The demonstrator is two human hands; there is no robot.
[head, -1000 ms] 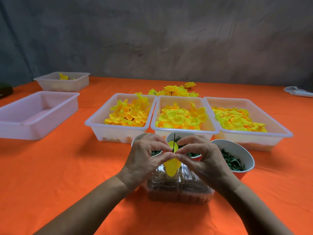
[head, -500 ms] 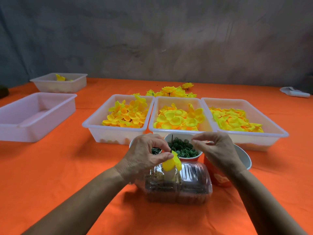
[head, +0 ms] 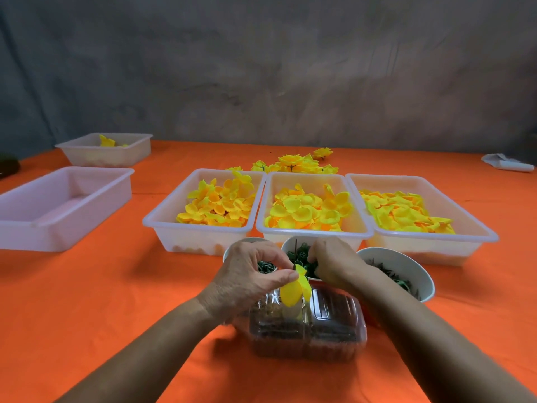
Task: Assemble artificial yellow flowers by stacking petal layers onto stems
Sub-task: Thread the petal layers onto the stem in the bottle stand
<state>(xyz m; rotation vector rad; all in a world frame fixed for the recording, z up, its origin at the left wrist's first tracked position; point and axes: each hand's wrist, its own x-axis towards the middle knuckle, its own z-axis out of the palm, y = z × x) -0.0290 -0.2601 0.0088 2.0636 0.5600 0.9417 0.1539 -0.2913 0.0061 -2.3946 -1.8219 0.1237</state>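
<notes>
My left hand (head: 252, 275) pinches a folded yellow petal layer (head: 293, 292) threaded on a thin dark stem (head: 295, 251) that sticks up above the fingers. My right hand (head: 334, 260) reaches into the middle white cup (head: 287, 248) of small green parts, its fingertips curled down among them; whether they hold one is hidden. Three white trays of yellow petals stand behind: left (head: 162, 221), middle (head: 313, 232), right (head: 476, 231).
A clear lidded plastic box (head: 325, 330) with dark contents sits below my hands. Two more cups of green parts flank the middle one, left (head: 232, 251) and right (head: 418, 274). Finished yellow flowers (head: 296, 164) lie behind the trays. Two white trays (head: 58, 199) stand at the left.
My right hand let go of the petal, moved right and away, then dipped into the middle cup. My left hand kept the petal on the stem.
</notes>
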